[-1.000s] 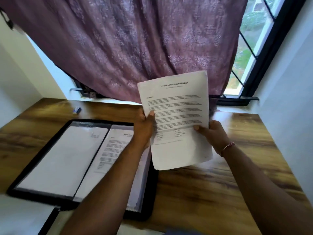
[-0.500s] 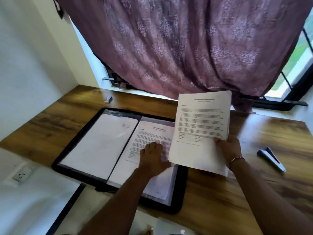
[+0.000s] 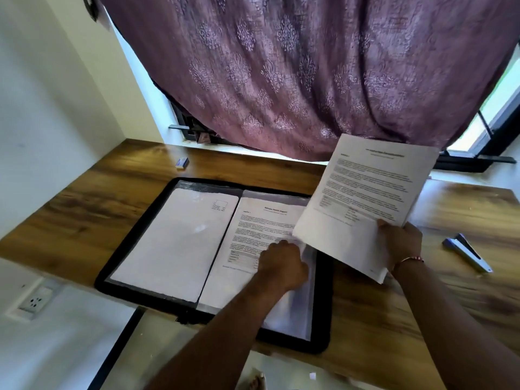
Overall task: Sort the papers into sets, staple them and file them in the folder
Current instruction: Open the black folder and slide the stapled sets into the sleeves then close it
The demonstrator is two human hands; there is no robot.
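A black folder [image 3: 135, 249] lies open on the wooden desk, with clear sleeves holding printed sheets on both sides. My left hand [image 3: 281, 266] is on the right-hand page, its fingers at the edge of a plastic sleeve [image 3: 298, 313]; whether they pinch it I cannot tell. My right hand [image 3: 402, 243] grips a printed set of papers [image 3: 363, 198] by its lower right corner and holds it tilted above the folder's right edge. A blue and silver stapler [image 3: 467, 253] lies on the desk to the right of that hand.
A small blue box [image 3: 182, 162] sits near the back of the desk [image 3: 84, 209]. A purple patterned curtain [image 3: 295, 74] hangs over the window behind. A wall socket [image 3: 35, 301] is low on the left wall. Floor shows below the desk's front edge.
My left hand let go of the paper set and came down onto the folder's right page. My right hand alone now holds the set, shifted to the right.
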